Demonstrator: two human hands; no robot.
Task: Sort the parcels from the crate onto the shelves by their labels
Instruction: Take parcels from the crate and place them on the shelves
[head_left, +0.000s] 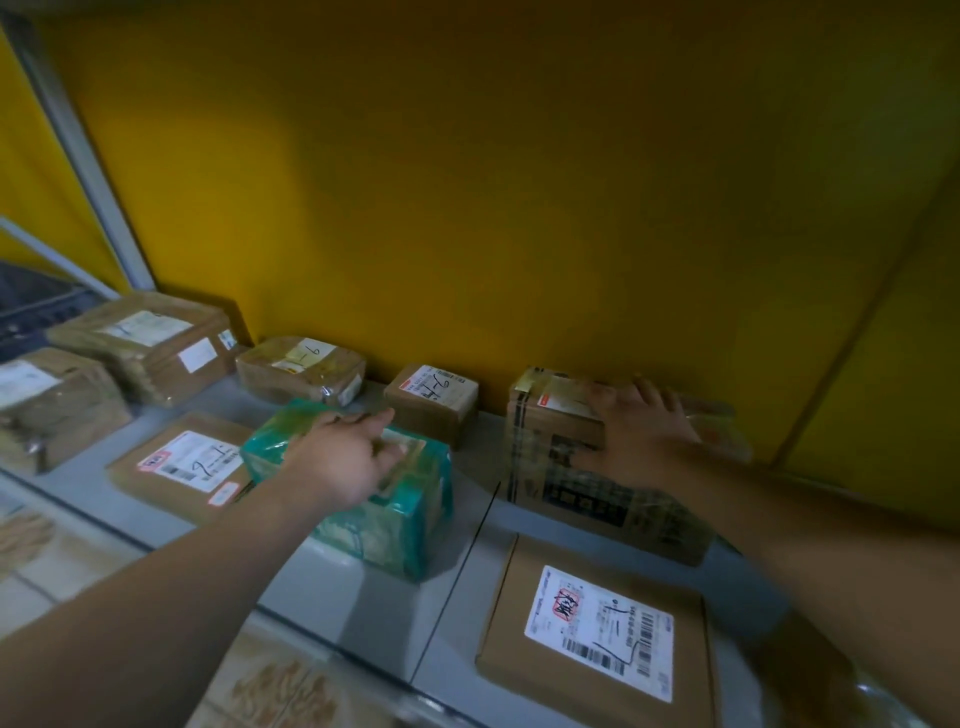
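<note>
On the grey shelf (457, 597), the left hand (340, 457) lies, seemingly flat through the blur, atop a teal parcel (395, 525); the right hand (641, 441) spreads over a taped brown box (597, 499) against the yellow wall (467, 208). Bare shelf separates them; a flat carton (597, 629) sits by the front edge.

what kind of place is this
Likely a parcel sorting or pickup point: a barcode-labelled cardboard box, a green-wrapped parcel and others with handwritten numbers, laid out on a grey shelf.
</note>
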